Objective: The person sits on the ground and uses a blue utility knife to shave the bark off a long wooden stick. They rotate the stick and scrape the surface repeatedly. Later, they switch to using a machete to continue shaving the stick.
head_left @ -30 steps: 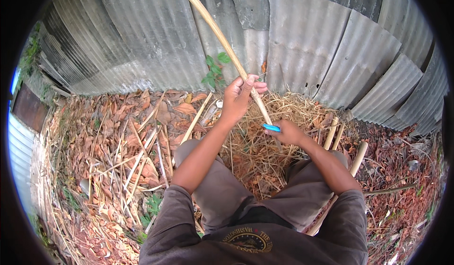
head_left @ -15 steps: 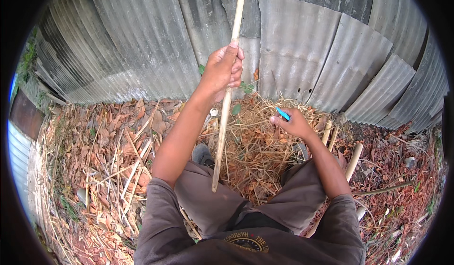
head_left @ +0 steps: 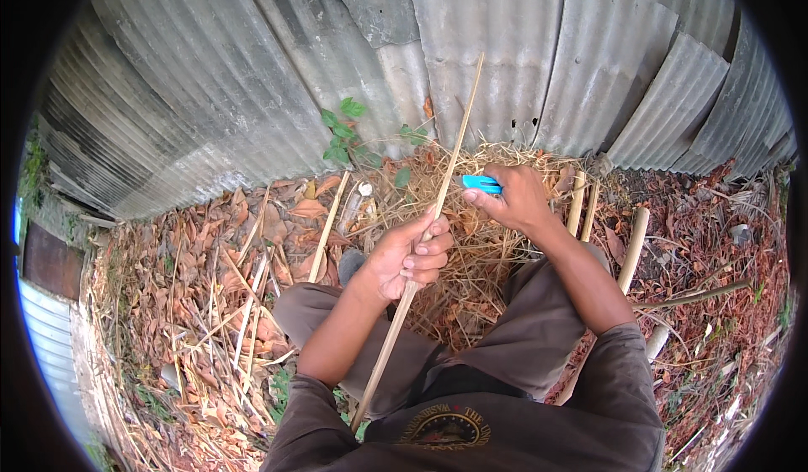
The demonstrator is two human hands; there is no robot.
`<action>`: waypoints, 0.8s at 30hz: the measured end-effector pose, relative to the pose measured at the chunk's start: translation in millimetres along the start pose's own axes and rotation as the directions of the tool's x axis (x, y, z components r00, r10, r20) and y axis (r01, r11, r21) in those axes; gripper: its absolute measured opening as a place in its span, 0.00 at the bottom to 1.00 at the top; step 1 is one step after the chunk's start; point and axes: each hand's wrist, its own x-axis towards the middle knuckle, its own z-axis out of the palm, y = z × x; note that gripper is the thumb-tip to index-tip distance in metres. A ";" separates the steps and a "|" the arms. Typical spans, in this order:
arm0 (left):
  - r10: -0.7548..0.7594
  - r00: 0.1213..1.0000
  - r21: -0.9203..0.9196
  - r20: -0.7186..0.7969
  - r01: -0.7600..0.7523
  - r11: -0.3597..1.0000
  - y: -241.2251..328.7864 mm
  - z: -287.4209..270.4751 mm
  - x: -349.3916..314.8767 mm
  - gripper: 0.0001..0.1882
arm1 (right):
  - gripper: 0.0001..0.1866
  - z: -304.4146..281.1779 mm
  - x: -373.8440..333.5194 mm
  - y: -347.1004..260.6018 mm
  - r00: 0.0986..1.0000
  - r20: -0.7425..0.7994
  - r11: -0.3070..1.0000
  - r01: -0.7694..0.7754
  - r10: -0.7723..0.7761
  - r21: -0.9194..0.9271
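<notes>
A long pale wooden stick (head_left: 390, 350) slants from beside my waist up toward the metal wall, thinning to its far end. My left hand (head_left: 412, 257) is closed around its middle, fingers wrapped and thumb along it. In my right hand (head_left: 520, 198) is a light-blue utility knife (head_left: 481, 184), gripped near its front. The knife's front end sits close against the stick's right side, just beyond my left hand. Whether the blade touches the wood I cannot tell.
Ahead stands a corrugated metal fence (head_left: 488, 59) with a small green plant (head_left: 341, 131) at its foot. Straw shavings (head_left: 459, 287) lie between my legs. Dry leaves and thin sticks (head_left: 252, 304) cover the left ground; thicker poles (head_left: 634, 249) lie at the right.
My left hand has come down and nearer with the stick, which now leans toward my body. The knife in my right hand has moved slightly left, up to the stick.
</notes>
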 end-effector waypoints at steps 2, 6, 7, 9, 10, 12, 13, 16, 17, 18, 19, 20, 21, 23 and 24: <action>0.022 1.000 -0.066 -0.006 -0.023 0.998 -15.0 -9.1 -2.8 0.17 | 0.34 7.0 -2.8 1.3 0.997 0.074 0.995 0.018 -0.010 -0.099; 0.069 0.991 -0.085 -0.111 -0.079 0.993 -33.0 -15.4 -13.8 0.17 | 0.37 17.8 -9.2 -1.5 0.985 0.158 0.991 0.081 -0.064 -0.104; 0.079 0.986 -0.076 -0.147 -0.091 0.993 -36.6 -14.3 -16.7 0.17 | 0.38 20.1 -9.3 -2.6 0.982 0.174 0.990 0.089 -0.068 -0.113; 0.108 0.967 0.009 -0.231 -0.109 0.994 -41.0 -9.0 -23.0 0.17 | 0.39 24.5 -8.8 -5.9 0.977 0.200 0.986 0.105 -0.077 -0.130; 0.120 0.959 0.038 -0.258 -0.114 0.993 -43.9 -8.3 -25.9 0.16 | 0.39 27.6 -6.9 -4.9 0.978 0.183 0.983 0.123 -0.098 -0.135; 0.141 0.945 0.097 -0.295 -0.117 0.988 -46.4 -4.3 -30.9 0.16 | 0.40 31.9 0.8 -0.6 0.981 0.140 0.977 0.154 -0.133 -0.150; 0.154 0.942 0.105 -0.299 -0.128 0.986 -46.7 -2.9 -33.2 0.16 | 0.40 33.5 2.6 -1.8 0.980 0.147 0.975 0.157 -0.134 -0.156; 0.182 0.933 0.135 -0.309 -0.147 0.980 -45.5 3.4 -38.8 0.16 | 0.41 35.9 13.9 -2.0 0.984 0.124 0.970 0.154 -0.132 -0.188; 0.180 0.930 0.143 -0.319 -0.140 0.980 -48.0 7.2 -40.6 0.17 | 0.41 36.8 17.7 6.8 0.988 0.093 0.969 0.140 -0.124 -0.203; 0.178 0.927 0.154 -0.330 -0.133 0.979 -49.8 10.3 -42.4 0.17 | 0.41 36.2 22.5 13.6 0.992 0.059 0.968 0.126 -0.116 -0.216; 0.163 0.933 0.141 -0.322 -0.123 0.982 -53.1 12.4 -45.0 0.17 | 0.41 34.3 26.5 17.8 0.997 0.047 0.971 0.071 -0.061 -0.230; 0.148 0.939 0.130 -0.312 -0.112 0.985 -57.7 13.8 -47.9 0.17 | 0.42 31.5 30.5 21.2 0.999 0.034 0.969 0.015 -0.006 -0.246; 0.132 0.944 0.119 -0.302 -0.100 0.988 -62.3 14.9 -51.2 0.17 | 0.42 28.6 35.3 24.8 0.999 0.020 0.965 -0.042 0.048 -0.260; 0.103 0.949 0.085 -0.300 -0.081 0.993 -70.5 14.9 -57.3 0.17 | 0.44 22.3 45.7 33.4 0.994 0.015 0.955 -0.103 0.111 -0.280; 0.087 0.955 0.061 -0.285 -0.072 0.996 -74.3 14.3 -59.7 0.17 | 0.44 19.7 48.1 37.4 0.991 0.010 0.952 -0.124 0.132 -0.279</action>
